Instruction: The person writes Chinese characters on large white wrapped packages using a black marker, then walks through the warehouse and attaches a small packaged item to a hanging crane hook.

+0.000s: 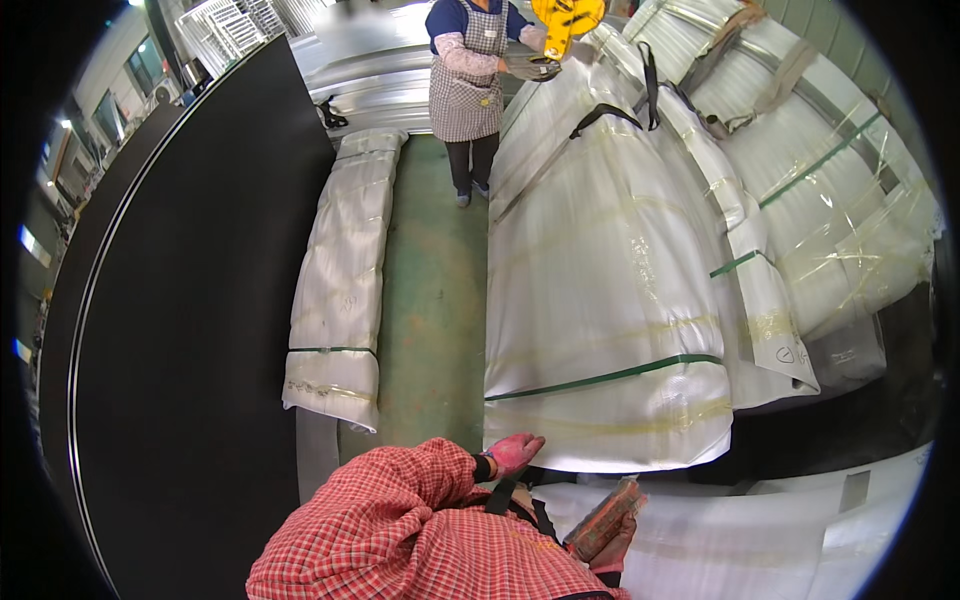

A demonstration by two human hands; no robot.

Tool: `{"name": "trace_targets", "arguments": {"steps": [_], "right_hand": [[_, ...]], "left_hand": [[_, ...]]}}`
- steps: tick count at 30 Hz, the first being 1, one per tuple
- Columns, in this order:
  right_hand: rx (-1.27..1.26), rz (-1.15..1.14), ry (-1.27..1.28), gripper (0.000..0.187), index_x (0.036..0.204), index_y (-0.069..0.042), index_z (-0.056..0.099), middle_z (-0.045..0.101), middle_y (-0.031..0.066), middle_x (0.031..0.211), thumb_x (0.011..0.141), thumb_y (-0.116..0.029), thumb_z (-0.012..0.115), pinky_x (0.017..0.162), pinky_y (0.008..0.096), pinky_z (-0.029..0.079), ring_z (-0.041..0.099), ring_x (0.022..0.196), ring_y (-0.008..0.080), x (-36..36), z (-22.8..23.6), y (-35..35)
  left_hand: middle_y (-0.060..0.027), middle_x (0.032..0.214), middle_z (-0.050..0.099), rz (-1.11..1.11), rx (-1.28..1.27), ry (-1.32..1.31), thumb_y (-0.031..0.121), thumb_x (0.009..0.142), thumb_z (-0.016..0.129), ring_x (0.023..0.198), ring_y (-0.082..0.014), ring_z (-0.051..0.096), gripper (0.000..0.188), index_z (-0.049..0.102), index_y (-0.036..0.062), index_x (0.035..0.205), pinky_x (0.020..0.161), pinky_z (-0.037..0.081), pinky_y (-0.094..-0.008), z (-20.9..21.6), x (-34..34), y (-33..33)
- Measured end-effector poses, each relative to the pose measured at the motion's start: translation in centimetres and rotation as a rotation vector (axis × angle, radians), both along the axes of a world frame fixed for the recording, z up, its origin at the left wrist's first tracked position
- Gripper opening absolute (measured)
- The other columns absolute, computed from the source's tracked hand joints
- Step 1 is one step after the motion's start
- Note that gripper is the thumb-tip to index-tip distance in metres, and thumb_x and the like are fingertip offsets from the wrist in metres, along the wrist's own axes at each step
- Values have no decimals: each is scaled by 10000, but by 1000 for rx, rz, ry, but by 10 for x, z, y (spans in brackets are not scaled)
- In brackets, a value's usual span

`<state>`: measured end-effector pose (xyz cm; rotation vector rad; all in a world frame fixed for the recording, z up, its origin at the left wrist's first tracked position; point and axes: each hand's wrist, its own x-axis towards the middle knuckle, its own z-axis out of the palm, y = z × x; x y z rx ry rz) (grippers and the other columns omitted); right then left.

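Note:
My left hand, in a pink glove, is held out in front of my body beside the near end of a long white-wrapped bundle. Its fingers are stretched out and it holds nothing. At my right side, my right hand is closed around a worn red and grey remote control, an oblong handheld block. A dark strap lies across my front. The wrapped bundle is bound with a green band near its close end.
A co-worker in a checked apron stands ahead, gloved hands near a yellow crane hook. Dark slings lie over the bundles. A narrower wrapped bundle and a tall black panel flank the green floor. More bundles fill the right.

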<state>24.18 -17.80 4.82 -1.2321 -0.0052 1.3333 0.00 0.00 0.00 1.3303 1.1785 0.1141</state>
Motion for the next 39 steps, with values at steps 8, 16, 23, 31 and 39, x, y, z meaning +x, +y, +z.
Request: {"name": "trace_targets", "arguments": {"steps": [8,16,23,31,39], "right_hand": [[39,48,-46,487,1164,-115,511,590,49,1067,822,-460,530,810,379,483,578,936,216,-111,47,34],[77,70,-69,534,1195,-103,487,569,69,1110,822,-485,500,834,382,473,562,963,238,-135,54,23],[62,-90,-119,448,1181,-94,500,569,62,1118,883,-425,443,872,383,455,554,992,219,-155,39,-2],[185,-145,-136,447,1203,-95,495,574,57,1138,917,-421,387,855,368,478,573,983,202,-162,73,1],[285,-94,-72,424,1190,-88,499,582,38,1092,925,-403,395,825,333,484,579,952,174,-152,100,38]], "left_hand": [[-263,1182,523,84,330,123,478,855,443,1101,-399,499,768,105,85,1421,931,390,-403,51,-94,18],[-250,1056,588,374,450,193,404,836,498,960,-421,565,860,-81,168,1425,869,425,-462,120,-163,107],[-155,727,635,412,663,53,347,831,525,689,-344,611,836,-17,134,1431,650,474,-409,192,-165,129],[-95,918,615,68,269,-280,370,840,609,810,-164,568,822,116,79,1429,736,459,-294,118,-89,63],[-113,1256,472,-228,-288,-510,603,847,443,1106,-237,492,805,156,128,1431,923,413,-360,126,-47,-5]]}}
